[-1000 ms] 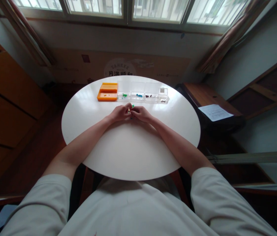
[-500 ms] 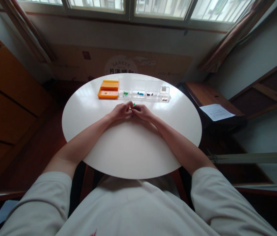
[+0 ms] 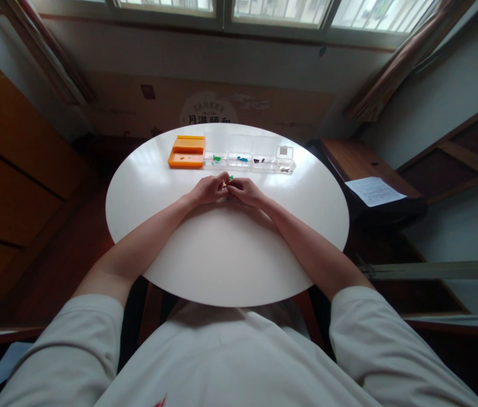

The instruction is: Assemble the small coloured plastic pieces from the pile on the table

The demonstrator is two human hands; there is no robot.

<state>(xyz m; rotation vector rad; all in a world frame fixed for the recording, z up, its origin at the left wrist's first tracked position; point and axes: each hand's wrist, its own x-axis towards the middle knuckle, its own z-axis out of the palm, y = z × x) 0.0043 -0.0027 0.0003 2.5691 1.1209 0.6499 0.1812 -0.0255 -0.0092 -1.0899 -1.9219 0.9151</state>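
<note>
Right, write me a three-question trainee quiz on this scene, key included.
1. Multiple choice: what colour is the open box at the left end of the row on the table? A) green B) orange C) blue
2. True or false: a green bit shows where the left hand and the right hand come together.
3. Fill in: in the clear container, the blue pieces lie between the green pieces and the ___ pieces.

Key: 1. B; 2. true; 3. dark

White table (image 3: 230, 254) under orange tray (image 3: 186, 160), clear boxes (image 3: 247, 167)
</note>
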